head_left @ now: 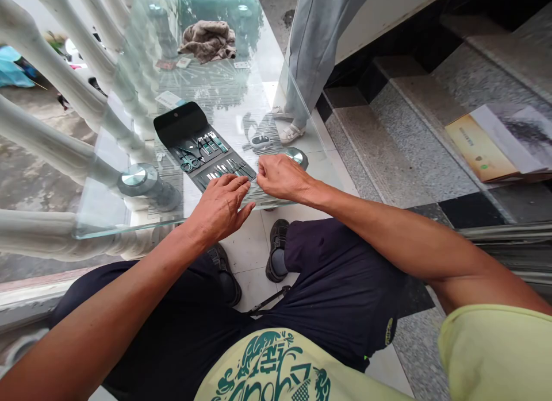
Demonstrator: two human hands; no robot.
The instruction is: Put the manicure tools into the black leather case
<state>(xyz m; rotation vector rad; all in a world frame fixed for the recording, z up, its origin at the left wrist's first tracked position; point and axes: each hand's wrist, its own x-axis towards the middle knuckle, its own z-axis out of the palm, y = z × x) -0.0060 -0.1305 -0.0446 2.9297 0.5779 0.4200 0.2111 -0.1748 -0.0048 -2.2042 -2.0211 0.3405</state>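
A dark manicure set case lies unfolded on the glass table, its flap laid back on the far side. Small green-handled scissors, nail clippers and several slim metal tools sit in its slots. My left hand rests at the case's near edge with fingers stretched out and covers part of the lower row. Beside the case's near right corner, my right hand is closed, fingers curled together. Whatever it may pinch is hidden behind the fingers.
A crumpled brown cloth lies at the table's far end, near small cards. A person in grey trousers stands past the table's right side. White balusters line the left. Stone stairs rise at right, with a cardboard box on them.
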